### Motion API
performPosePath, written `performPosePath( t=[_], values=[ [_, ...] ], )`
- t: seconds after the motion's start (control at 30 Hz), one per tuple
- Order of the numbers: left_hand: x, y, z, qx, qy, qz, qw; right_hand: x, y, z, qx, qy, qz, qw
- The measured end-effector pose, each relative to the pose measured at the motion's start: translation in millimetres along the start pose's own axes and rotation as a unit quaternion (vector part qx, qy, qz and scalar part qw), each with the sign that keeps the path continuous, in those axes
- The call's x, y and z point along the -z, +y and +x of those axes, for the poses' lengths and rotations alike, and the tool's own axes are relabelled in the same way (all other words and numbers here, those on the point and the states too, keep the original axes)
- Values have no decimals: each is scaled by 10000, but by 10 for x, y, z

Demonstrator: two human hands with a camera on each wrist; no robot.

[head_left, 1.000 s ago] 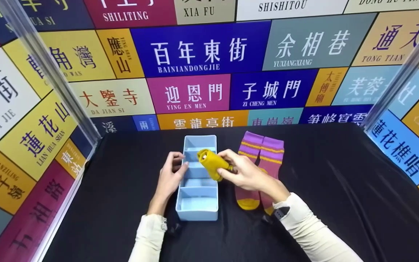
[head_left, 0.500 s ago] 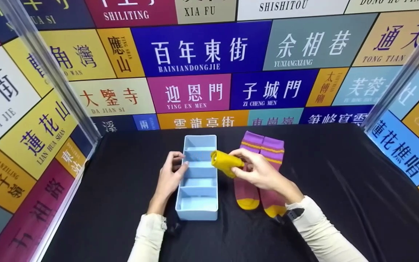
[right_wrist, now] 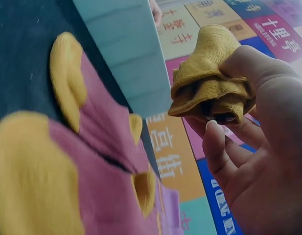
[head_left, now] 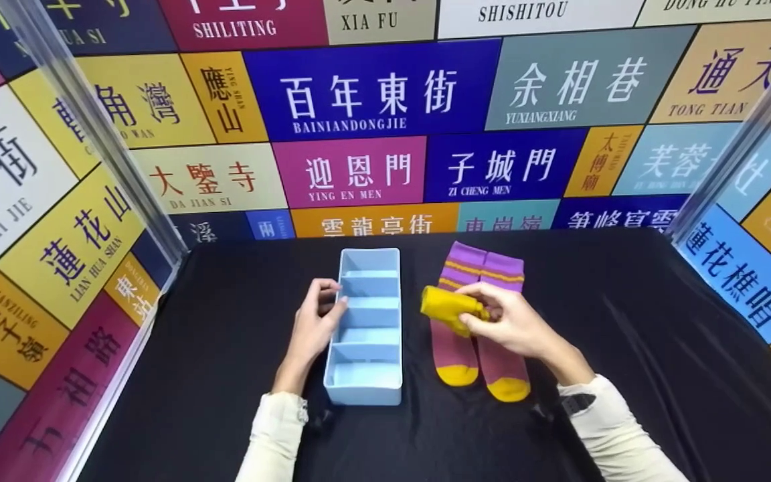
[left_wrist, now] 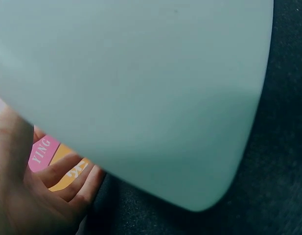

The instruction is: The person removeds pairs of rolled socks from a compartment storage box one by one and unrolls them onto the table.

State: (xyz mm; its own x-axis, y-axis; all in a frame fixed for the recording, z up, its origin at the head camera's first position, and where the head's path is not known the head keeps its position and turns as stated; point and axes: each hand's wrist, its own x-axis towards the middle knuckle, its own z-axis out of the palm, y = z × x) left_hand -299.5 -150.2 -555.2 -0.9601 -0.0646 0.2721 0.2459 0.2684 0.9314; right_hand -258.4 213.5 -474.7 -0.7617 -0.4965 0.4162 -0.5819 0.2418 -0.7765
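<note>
We have the left hand (head_left: 314, 317) with fingers bent, thumb apart from index. We log the right hand (head_left: 514, 325) pinching; both forearms (head_left: 273, 428) angle inward.

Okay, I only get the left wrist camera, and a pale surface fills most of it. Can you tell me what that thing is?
Observer: It's a light blue box, and the head view shows dividers splitting it into a single row of compartments.
Operator: Got it. Is anything being held up?
Observer: Yes, the right hand holds a yellow fabric bundle.
Operator: And what's lying nearby?
Observer: Right of the box, two pink-and-purple socks lie side by side, yellow toes toward the person.
</note>
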Motion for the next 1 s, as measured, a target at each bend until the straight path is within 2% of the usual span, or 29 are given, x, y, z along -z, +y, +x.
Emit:
performPosePath(
  t=[0.2, 0.43, 0.53, 0.77, 1.0],
  values=[
    [-36, 60, -14, -5, -2, -98, 10000, 178, 91, -171, -240, 84, -116, 9996],
    [-1, 284, -65, -33, -89, -114, 9999, 309, 163, -330, -552, 435, -582, 9958],
    [-7, 243, -58, -66, -67, -151, 9998, 360, 200, -385, -674, 548, -584, 9945],
    [-33, 16, -12, -16, 134, -139, 9998, 478, 278, -498, -835, 504, -434, 9943],
    [-4, -4, -4, 43, 77, -50, 9999, 586, 337, -602, -1087, 487, -475, 9917]
  ],
)
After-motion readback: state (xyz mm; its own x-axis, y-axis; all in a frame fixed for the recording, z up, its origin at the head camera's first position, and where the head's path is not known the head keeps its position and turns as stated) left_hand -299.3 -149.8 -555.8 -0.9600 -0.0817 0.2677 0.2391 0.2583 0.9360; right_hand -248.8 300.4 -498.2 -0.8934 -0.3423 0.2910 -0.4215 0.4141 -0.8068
